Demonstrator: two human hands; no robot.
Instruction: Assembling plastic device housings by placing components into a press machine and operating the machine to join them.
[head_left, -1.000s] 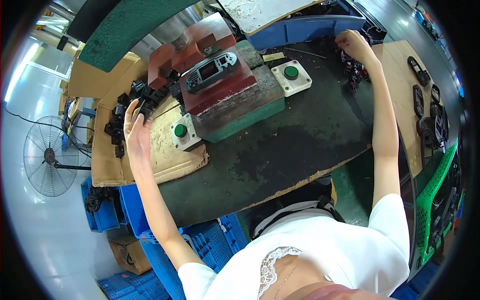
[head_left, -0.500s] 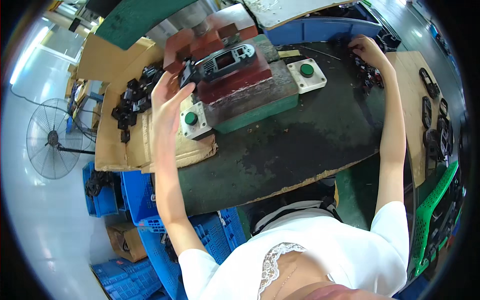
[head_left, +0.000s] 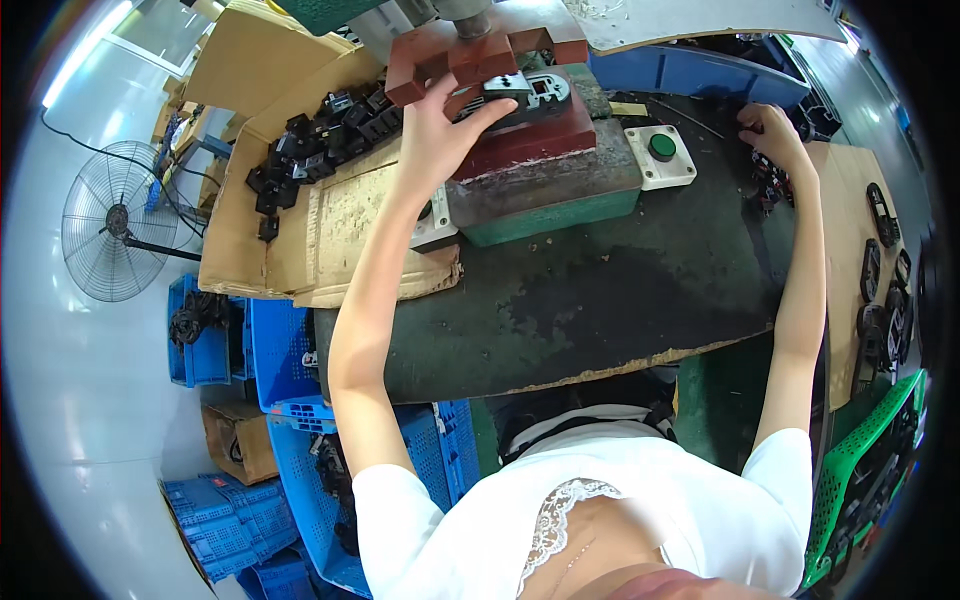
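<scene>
Left hand pinched the black plastic part on the red die block; right hand, fingers curled, touched small black parts on the tabletop.

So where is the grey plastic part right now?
In the head view the grey plastic part sits top centre on the red-brown fixture block, under the left hand, whose fingers touch it, left of the green push button.

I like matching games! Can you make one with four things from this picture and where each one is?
Things:
1. left hand
2. right hand
3. fan
4. green button

Places:
A. on the floor, far left
B. on the black part on the red block
C. on a white box right of the block
D. at small black parts, far right of the table

Pairs: 1-B, 2-D, 3-A, 4-C
</scene>
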